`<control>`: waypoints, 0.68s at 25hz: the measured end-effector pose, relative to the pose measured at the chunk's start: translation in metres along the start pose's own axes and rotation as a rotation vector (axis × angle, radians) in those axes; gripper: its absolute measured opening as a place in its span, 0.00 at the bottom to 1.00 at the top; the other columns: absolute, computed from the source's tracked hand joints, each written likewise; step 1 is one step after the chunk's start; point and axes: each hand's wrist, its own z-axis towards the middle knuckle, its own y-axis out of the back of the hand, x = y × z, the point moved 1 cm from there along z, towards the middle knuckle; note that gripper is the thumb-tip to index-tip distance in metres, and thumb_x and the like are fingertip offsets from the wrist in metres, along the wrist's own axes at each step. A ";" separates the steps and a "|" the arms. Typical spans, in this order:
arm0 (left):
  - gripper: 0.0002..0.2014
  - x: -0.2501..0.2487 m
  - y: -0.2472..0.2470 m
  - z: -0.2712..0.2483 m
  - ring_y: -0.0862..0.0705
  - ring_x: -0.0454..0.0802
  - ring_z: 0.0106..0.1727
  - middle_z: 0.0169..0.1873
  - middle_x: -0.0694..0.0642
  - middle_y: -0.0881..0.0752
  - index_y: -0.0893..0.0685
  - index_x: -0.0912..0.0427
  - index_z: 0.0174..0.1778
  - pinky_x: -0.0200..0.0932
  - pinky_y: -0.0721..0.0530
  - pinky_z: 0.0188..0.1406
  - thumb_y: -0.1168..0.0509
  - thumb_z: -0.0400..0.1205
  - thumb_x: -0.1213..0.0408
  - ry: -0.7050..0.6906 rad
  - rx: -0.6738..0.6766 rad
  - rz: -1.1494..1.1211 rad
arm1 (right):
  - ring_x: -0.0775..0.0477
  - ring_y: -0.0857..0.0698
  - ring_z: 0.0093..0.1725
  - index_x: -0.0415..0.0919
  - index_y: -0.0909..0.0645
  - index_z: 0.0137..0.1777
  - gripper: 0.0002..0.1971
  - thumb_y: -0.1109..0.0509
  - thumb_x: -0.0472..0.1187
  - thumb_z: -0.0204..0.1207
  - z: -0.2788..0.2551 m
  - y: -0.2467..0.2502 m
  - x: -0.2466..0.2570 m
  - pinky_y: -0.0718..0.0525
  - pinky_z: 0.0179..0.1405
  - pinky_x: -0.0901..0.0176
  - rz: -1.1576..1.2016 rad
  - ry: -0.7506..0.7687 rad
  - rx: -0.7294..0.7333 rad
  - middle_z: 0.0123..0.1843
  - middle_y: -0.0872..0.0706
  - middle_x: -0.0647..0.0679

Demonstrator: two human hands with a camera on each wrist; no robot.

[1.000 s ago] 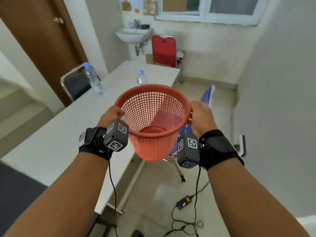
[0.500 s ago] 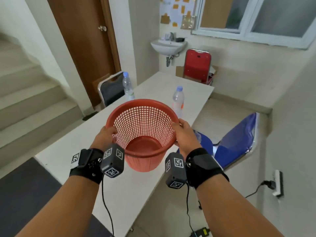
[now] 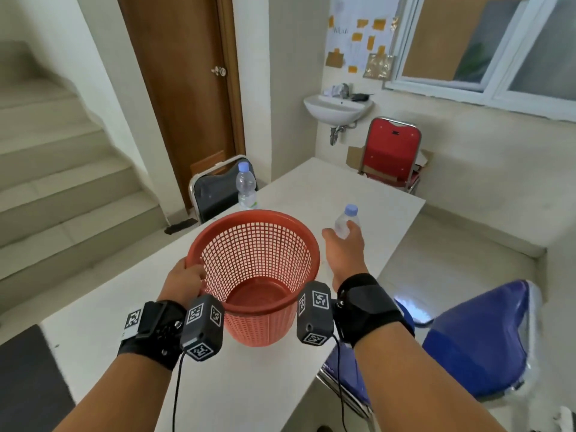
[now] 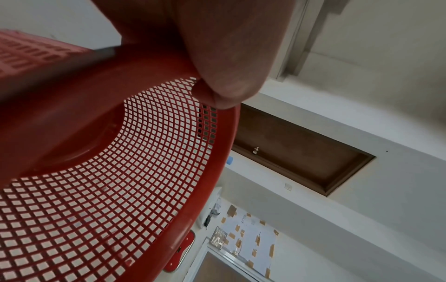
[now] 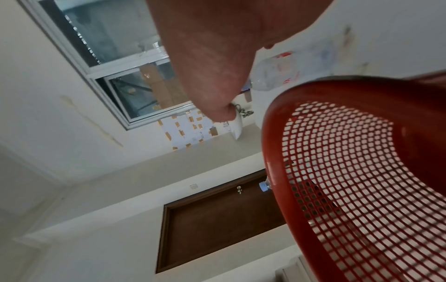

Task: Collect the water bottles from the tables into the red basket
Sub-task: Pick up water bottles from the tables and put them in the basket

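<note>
Head view first: the left hand (image 3: 184, 280) is clamped on the near rim of the red basket (image 3: 255, 319), thumb inside, and the basket sits empty on the white table (image 3: 103, 335). The right hand (image 3: 344, 251) is out beyond the basket's right side, fingers spread and uncurled, fingertips level with the small bottle (image 3: 345, 221), which stands upright straight ahead of that palm; touching or just short, I can't tell. So the right hand is the nearer one, and the grab looks like a short forward reach around a vertical body. The tall bottle (image 3: 246, 190) stands upright behind the basket's far rim at the table's left edge, nearer the left hand's side. A black chair (image 3: 215, 191) sits behind it, a red chair (image 3: 391, 151) beyond the far end, a blue chair (image 3: 480, 341) at the right; nothing stands between palm and small bottle. Left wrist view: thumb over the rim, mesh filling the picture, a blue cap peeking past the edge. Right wrist view: open fingers above, the clear bottle lies blurred just beyond them, basket rim alongside.
</note>
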 end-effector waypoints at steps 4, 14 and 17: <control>0.22 0.017 0.010 0.016 0.24 0.49 0.33 0.69 0.78 0.24 0.32 0.73 0.74 0.42 0.23 0.35 0.45 0.82 0.78 0.053 0.018 -0.116 | 0.42 0.33 0.80 0.48 0.38 0.80 0.38 0.32 0.48 0.69 0.017 -0.008 0.000 0.31 0.77 0.35 -0.095 0.057 -0.075 0.81 0.37 0.49; 0.24 -0.019 -0.050 0.070 0.23 0.49 0.37 0.74 0.76 0.29 0.33 0.70 0.76 0.42 0.23 0.41 0.46 0.82 0.80 0.110 0.073 -0.333 | 0.37 0.25 0.74 0.41 0.34 0.79 0.34 0.29 0.41 0.74 0.120 -0.011 -0.013 0.26 0.74 0.37 -0.229 -0.052 -0.088 0.79 0.32 0.43; 0.24 -0.042 -0.077 0.096 0.23 0.49 0.37 0.74 0.76 0.29 0.33 0.69 0.76 0.42 0.24 0.40 0.46 0.81 0.79 0.149 0.044 -0.378 | 0.39 0.22 0.44 0.38 0.24 0.43 0.03 0.33 0.36 0.73 0.169 -0.013 -0.014 0.21 0.45 0.56 -0.301 -0.050 -0.039 0.44 0.19 0.41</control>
